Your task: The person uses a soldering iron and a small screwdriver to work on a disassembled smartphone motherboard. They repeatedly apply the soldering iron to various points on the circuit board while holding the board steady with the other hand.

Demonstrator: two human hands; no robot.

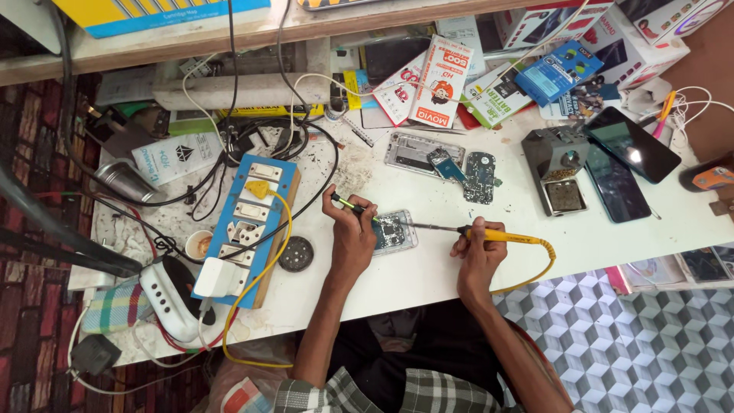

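- The left hand (353, 233) covers the left part of the opened phone (394, 232), so that end cannot be seen.
- The soldering iron (466, 231) tip is too small to tell whether it touches the phone's board.
- The tool (353, 205) in the left hand is mostly hidden by the fingers; its kind is unclear.
- The blue box (157, 15) on the shelf is cut off by the top edge.
- The person's body is cut off at the bottom edge.
- Parts on the loose circuit board (480, 176) are too small to tell.

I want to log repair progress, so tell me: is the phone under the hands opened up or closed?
Opened up. The phone lies flat on the white table with its circuitry exposed; the soldering iron tip reaches it.
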